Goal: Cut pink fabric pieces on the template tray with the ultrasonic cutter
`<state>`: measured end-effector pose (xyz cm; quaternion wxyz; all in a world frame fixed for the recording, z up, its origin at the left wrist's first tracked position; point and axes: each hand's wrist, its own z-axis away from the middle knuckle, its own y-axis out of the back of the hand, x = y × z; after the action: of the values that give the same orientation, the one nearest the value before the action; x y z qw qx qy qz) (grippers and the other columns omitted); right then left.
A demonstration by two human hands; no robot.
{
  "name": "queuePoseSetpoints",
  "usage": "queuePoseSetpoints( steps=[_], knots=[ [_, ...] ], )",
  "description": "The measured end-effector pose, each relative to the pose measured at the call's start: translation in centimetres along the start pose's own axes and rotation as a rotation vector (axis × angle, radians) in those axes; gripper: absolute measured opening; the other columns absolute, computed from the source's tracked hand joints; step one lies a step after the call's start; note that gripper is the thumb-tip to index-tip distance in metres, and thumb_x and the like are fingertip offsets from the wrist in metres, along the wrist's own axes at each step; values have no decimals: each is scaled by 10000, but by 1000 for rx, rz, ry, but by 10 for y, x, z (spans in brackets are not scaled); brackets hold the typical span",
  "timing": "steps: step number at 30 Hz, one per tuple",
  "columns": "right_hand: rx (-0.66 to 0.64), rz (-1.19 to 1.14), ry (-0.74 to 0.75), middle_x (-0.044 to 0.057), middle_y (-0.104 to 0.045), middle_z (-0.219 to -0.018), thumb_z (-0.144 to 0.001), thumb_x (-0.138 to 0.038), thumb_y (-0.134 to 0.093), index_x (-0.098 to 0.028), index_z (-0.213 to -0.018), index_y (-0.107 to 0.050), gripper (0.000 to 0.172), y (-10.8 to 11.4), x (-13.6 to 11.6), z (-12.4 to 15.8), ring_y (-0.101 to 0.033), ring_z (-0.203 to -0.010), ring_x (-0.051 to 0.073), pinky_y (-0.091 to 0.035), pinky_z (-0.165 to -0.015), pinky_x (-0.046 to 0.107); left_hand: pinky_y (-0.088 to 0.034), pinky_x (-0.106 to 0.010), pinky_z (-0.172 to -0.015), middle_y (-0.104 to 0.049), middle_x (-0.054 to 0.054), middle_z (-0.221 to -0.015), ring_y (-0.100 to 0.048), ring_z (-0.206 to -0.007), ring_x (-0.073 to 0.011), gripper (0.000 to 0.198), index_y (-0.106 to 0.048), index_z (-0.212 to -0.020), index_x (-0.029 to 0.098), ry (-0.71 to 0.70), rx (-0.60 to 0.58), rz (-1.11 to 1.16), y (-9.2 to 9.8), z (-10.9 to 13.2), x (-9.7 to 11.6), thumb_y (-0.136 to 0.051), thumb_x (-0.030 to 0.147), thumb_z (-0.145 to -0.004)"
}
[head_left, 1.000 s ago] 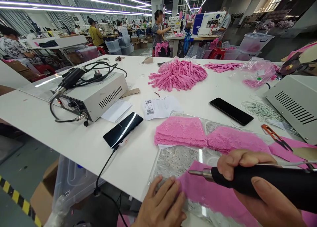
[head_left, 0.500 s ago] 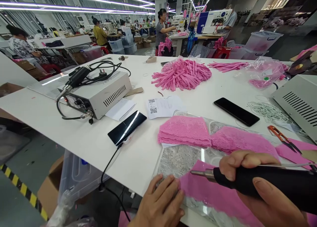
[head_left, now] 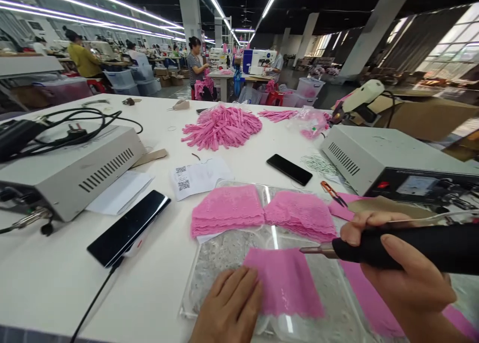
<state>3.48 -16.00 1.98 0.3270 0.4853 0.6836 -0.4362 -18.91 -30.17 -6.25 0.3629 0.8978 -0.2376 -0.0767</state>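
Observation:
My right hand [head_left: 404, 263] is closed round a black pen-type hand tool [head_left: 407, 248] with a slim metal tip. That tip points left and is at the upper right corner of a pink fabric piece [head_left: 286, 283]; whether it touches cannot be made out. Pressed against the fabric's left edge is my left hand [head_left: 230, 305], fingers laid flat. Beneath lies a clear plastic-covered board [head_left: 215, 258]. Two stacks of pink lace-edged pieces, a left stack [head_left: 228, 208] and a right stack [head_left: 299, 213], rest at its far side. Another pink strip [head_left: 368, 298] runs under my right hand.
Grey control boxes flank me, a left box [head_left: 86, 166] with coiled cable and a right box [head_left: 396, 156]. Nearby lie a plugged-in phone [head_left: 129, 228], another phone [head_left: 289, 169], orange thread snips [head_left: 333, 192], a printed paper [head_left: 200, 176] and a pink strip pile [head_left: 224, 126]. People sit or stand beyond.
My view has swung right, bringing the right box into sight. The fabric under my left hand now shows as a squarish piece apart from the strip. The tip is at its upper right corner.

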Motion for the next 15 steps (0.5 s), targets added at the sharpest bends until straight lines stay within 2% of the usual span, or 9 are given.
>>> queuePoseSetpoints(
  steps=[3, 8, 11, 15],
  knots=[
    [32, -22, -12, 28, -542, -746, -719, -184, -609, -217, -790, -671, 100, 12, 3, 4, -541, -538, 162, -503, -532, 356, -540, -357, -856, -703, -117, -1085, -648, -1044, -228, 303, -672, -1042, 105, -23, -72, 15, -13, -16, 1, -385, 95, -949],
    [3, -67, -20, 30, -554, -767, -741, -277, -663, -230, -809, -685, 86, 15, 9, 8, -548, -531, 158, -504, -499, 341, -551, -405, -880, -685, -137, -1109, -631, -1078, -248, 279, -659, -1068, 102, -43, -135, 32, -25, -33, 5, -416, 99, -931],
    [-20, -80, -44, 40, -567, -770, -750, -289, -682, -234, -839, -686, 104, 21, 10, 9, -562, -542, 175, -510, -499, 355, -566, -408, -868, -685, -144, -1111, -637, -1071, -247, 267, -655, -1067, 98, -55, -172, 35, -29, -42, 10, -421, 123, -941],
    [25, -97, -61, 38, -562, -789, -755, -296, -683, -234, -844, -675, 109, 34, 8, 10, -551, -547, 169, -517, -512, 359, -580, -395, -872, -681, -140, -1142, -627, -1113, -249, 300, -634, -1114, 75, -95, -238, 29, -38, -53, 20, -380, 125, -962]
  ],
)
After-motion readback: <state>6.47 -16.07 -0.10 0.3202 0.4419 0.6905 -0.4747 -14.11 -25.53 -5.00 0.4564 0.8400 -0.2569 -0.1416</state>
